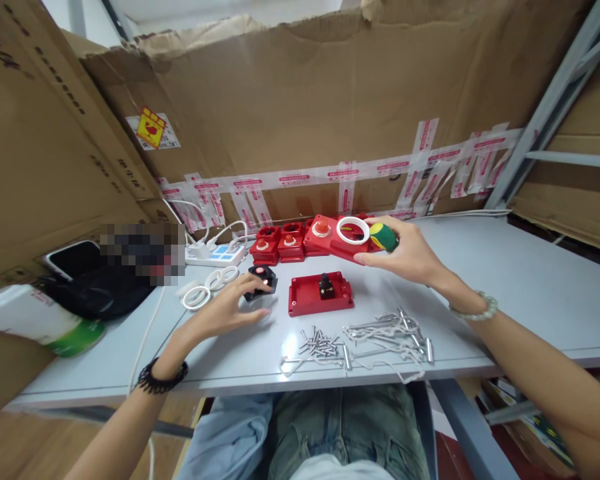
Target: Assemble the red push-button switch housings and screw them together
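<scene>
Red rectangular plastic cover (336, 247) is held above the pale grey worktop (480, 267), right end clasped in the right hand's (411, 255) grip. Long axis kinda runs left-right, left end slightly farther, round orange-red button (321, 228) at left. Left hand's (224, 308) grip is spread fairly wide over the black angular plastic part (269, 275); contact can't be told.

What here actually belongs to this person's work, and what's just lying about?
Seems part of the job:
red cover in the right hand
yellow-green handle
black part at the left hand
red base
screws
white rings
metal rods with cords
red units behind

Apparently just lying about:
power strip
phone
black bag
white-and-green container
</scene>
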The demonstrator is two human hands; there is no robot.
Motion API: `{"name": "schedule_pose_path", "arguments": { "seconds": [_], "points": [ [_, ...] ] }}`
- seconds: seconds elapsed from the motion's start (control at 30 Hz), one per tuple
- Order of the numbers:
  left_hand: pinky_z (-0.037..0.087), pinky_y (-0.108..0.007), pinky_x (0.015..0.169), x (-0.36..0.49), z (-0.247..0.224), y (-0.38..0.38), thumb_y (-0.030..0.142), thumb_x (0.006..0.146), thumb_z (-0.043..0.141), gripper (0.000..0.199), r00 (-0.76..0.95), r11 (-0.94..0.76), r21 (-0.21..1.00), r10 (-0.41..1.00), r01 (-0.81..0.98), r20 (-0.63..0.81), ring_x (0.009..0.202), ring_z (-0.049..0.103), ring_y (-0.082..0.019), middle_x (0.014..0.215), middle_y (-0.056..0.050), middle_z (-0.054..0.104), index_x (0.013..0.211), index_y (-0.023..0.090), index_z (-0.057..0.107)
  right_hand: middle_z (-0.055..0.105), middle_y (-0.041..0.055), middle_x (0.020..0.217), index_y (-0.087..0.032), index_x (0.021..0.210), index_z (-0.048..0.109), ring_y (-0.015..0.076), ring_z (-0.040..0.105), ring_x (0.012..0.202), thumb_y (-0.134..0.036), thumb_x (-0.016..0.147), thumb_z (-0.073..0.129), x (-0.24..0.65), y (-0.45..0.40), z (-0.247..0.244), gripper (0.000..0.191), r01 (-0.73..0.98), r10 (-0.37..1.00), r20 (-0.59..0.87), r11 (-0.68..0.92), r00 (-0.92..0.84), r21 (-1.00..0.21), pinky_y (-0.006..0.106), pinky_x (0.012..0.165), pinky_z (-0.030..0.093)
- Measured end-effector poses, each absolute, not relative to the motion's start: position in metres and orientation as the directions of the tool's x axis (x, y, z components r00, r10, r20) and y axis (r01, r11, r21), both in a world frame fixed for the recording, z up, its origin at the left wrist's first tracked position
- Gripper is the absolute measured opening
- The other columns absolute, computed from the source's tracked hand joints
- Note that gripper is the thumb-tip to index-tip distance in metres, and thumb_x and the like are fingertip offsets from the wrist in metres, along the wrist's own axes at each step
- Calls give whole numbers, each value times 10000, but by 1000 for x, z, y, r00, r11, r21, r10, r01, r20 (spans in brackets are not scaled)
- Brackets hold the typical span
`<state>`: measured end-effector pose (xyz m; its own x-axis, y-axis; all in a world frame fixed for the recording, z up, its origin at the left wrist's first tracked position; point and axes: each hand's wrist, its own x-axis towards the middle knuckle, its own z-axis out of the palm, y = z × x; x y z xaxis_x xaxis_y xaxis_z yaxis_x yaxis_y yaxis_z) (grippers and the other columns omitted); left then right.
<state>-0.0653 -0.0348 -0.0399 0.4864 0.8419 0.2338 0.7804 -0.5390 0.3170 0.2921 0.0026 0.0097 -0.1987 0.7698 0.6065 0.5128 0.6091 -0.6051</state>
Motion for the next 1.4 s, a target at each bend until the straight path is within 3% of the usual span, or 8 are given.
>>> {"name": "schedule_pose_path", "arguments": {
  "seconds": [0.13, 0.3, 0.5, 0.67, 0.8, 0.97, 1.4],
  "points": [
    [438, -462, 972, -76, -37, 4, 511, 888, 538, 380, 390, -514, 222, 814, 829, 430, 1063, 572, -293, 1103, -122, 638, 1049, 183, 642, 704, 80, 1064, -167, 1076, 669, 250, 657, 942, -420, 604, 813, 292, 3, 10, 554, 533, 768, 608, 606, -199, -591, 437, 875, 518],
    [445, -434, 902, -87, -42, 29, 581, 854, 544, 428, 416, -491, 228, 855, 841, 310, 965, 595, -285, 994, -97, 697, 964, 188, 673, 698, 82, 1069, -168, 1052, 672, 253, 657, 938, -425, 610, 807, 292, 3, 10, 528, 541, 767, 606, 609, -213, -581, 431, 858, 523],
    [474, -355, 763, -90, -49, 34, 573, 874, 510, 437, 353, -431, 261, 887, 864, 297, 849, 629, -246, 923, -92, 714, 901, 179, 699, 697, 83, 1081, -160, 1076, 663, 254, 653, 961, -412, 615, 801, 292, 3, 10, 543, 543, 758, 609, 622, -234, -565, 438, 890, 513],
    [471, -386, 848, -79, -36, 30, 527, 865, 559, 365, 342, -482, 253, 829, 839, 443, 893, 641, -249, 925, -80, 727, 861, 190, 699, 696, 92, 1084, -151, 1089, 663, 255, 659, 954, -426, 609, 806, 293, 5, 9, 571, 551, 757, 611, 619, -231, -559, 444, 887, 518],
    [472, -378, 917, -42, -16, 14, 460, 860, 620, 280, 292, -557, 379, 771, 739, 566, 994, 647, -240, 1014, -73, 733, 903, 199, 712, 698, 90, 1099, -163, 1084, 667, 254, 661, 967, -421, 608, 814, 296, 6, 9, 560, 548, 742, 637, 629, -210, -552, 434, 879, 523],
    [507, -318, 876, 19, -7, -1, 376, 868, 644, 195, 415, -647, 530, 760, 548, 500, 947, 668, -193, 1002, -56, 741, 907, 196, 708, 711, 81, 1065, -173, 1077, 673, 245, 667, 924, -419, 629, 805, 299, 9, 11, 528, 559, 735, 652, 625, -186, -545, 430, 844, 526],
    [506, -336, 875, 43, -25, 0, 328, 859, 653, 151, 493, -649, 559, 759, 516, 426, 902, 673, -193, 955, -52, 741, 896, 190, 699, 706, 91, 1077, -159, 1079, 670, 247, 660, 952, -411, 623, 807, 298, 9, 9, 538, 558, 733, 648, 633, -207, -537, 423, 867, 520]
  ]
}}
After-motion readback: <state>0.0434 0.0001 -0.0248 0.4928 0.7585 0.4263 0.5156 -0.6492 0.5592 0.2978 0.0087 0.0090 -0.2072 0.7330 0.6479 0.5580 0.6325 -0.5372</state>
